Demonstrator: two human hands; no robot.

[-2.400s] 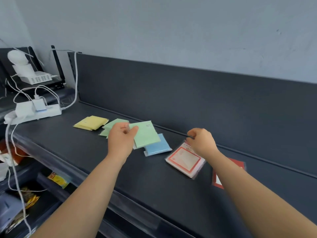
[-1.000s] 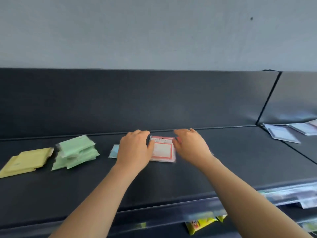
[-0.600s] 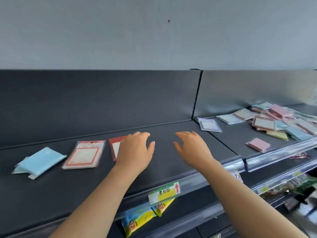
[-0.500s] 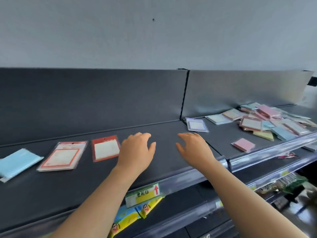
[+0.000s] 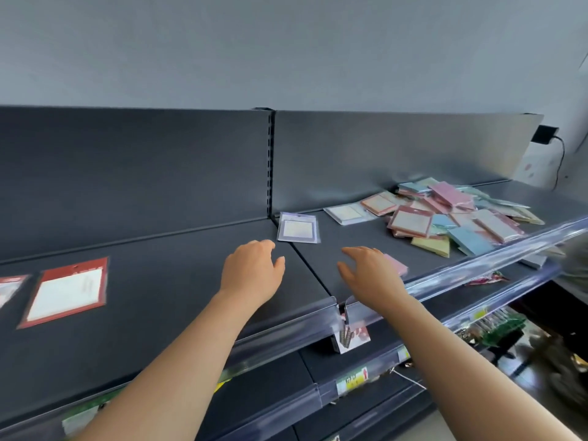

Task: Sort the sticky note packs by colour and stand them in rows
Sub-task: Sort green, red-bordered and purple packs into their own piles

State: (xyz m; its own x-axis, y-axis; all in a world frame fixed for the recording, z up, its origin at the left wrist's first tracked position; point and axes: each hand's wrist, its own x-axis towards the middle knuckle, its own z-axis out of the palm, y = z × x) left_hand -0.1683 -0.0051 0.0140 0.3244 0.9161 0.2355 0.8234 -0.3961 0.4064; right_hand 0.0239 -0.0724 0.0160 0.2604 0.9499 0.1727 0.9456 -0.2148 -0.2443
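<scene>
Two hands over the dark shelf [image 5: 159,297]: left hand [image 5: 251,272] and right hand [image 5: 369,275], fingers spread, holding nothing. One pink pack [image 5: 396,267] at the right hand's far side. Two red-framed packs [image 5: 65,292] lie flat at left, one cut off. One purple-edged pack [image 5: 298,228] by the shelf seam. Far right: mixed pile [image 5: 451,214], too jumbled to count.

One wide-angle camera is riding on the person's head, facing forward and tilting down onto a dark grey metal shelf [image 5: 165,313]. It is sitting close: both bare forearms [image 5: 191,354] are filling the frame from 6 o'clock, with the left hand [image 5: 251,272] and right hand [image 5: 370,276] hovering over the shelf near frame centre. The slotted black upright [image 5: 269,160] is standing at 12 o'clock, the loose heap of pastel sticky note packs [image 5: 451,218] is lying at 2 o'clock, and the red-bordered white pack [image 5: 66,292] at 9 o'clock.
</scene>
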